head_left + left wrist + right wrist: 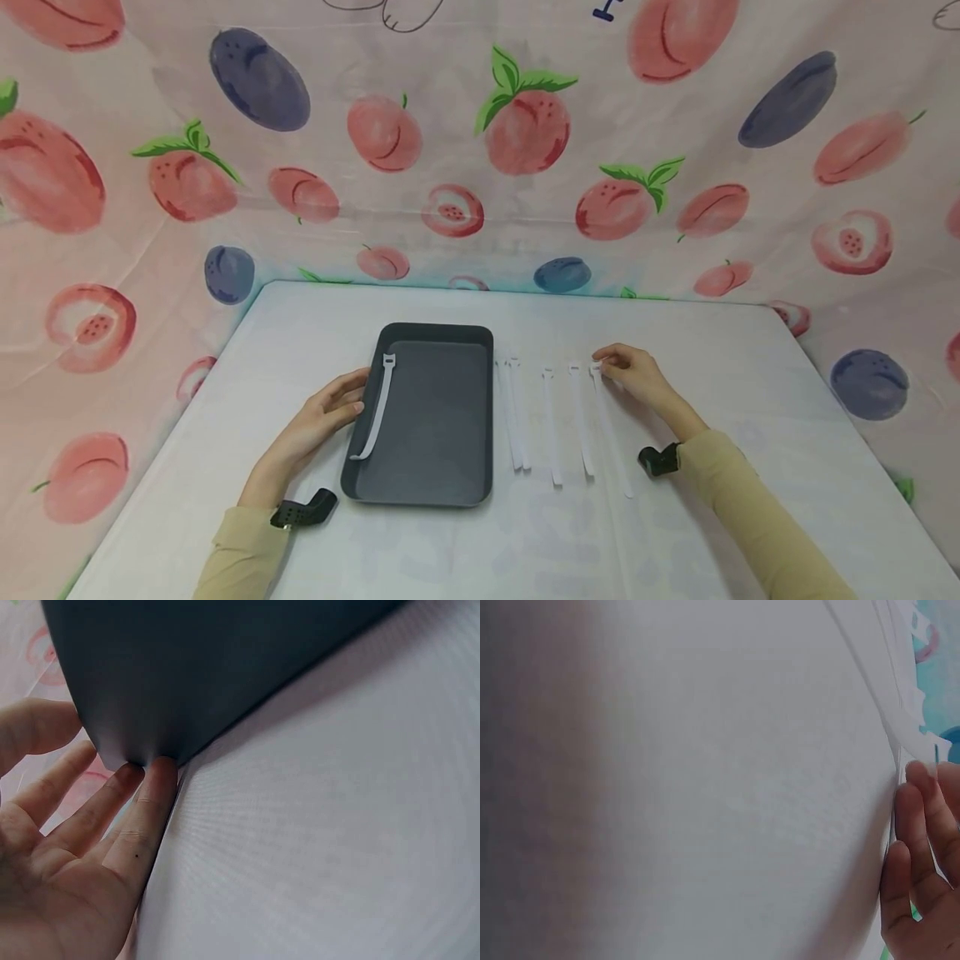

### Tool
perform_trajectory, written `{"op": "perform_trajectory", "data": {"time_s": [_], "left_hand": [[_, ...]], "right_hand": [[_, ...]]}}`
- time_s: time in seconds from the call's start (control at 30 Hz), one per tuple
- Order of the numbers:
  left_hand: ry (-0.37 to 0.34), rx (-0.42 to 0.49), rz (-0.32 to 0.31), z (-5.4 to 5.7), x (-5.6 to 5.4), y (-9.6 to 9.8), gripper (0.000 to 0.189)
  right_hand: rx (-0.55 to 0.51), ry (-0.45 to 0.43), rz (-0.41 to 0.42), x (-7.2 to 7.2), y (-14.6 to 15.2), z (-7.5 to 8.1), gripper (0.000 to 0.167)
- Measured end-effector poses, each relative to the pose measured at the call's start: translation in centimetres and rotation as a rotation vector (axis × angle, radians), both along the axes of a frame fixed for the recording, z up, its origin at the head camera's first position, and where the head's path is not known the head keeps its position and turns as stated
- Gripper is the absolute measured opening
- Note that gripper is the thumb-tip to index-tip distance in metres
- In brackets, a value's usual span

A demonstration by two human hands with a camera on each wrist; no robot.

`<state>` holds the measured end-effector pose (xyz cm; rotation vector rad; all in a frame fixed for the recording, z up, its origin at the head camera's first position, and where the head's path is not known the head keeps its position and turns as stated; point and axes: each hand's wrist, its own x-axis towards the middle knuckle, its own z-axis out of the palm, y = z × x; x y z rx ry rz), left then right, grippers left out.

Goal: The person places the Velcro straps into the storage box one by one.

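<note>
My left hand [322, 421] rests its fingertips against the outer left side of a dark grey tray [442, 425]. The left wrist view has the fingers [127, 832] nearly straight, touching the tray wall [187, 667]. Inside the tray, along its left side, lies a white cable tie [382, 404] with a slotted head. Right of the tray, my right hand [633, 372] pinches the slotted head of the rightmost white cable tie [613, 437], whose tail trails along the table. The right wrist view shows that head [936, 748] at the fingertips [919, 774].
Several more white cable ties [551, 429] lie side by side between the tray and my right hand, heads toward the back. A white cloth covers the table [540, 550]. A fruit-printed curtain [450, 125] stands behind and at both sides.
</note>
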<state>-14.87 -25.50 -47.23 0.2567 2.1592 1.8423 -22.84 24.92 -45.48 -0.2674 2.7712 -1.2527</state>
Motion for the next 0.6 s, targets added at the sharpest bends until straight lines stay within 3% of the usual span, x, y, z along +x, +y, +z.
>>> {"op": "perform_trajectory", "data": {"time_s": [0.3,0.6], "left_hand": [[0.005,-0.004,-0.009,0.04,-0.02,-0.03,0.060],[0.004,0.000,-0.004,-0.08,-0.04,-0.05,0.060]], "right_hand": [[-0.087,-0.030,-0.016,0.33,-0.07,0.25,0.024],[-0.095,-0.009,-0.029,0.84,-0.30,0.71,0.024]]}}
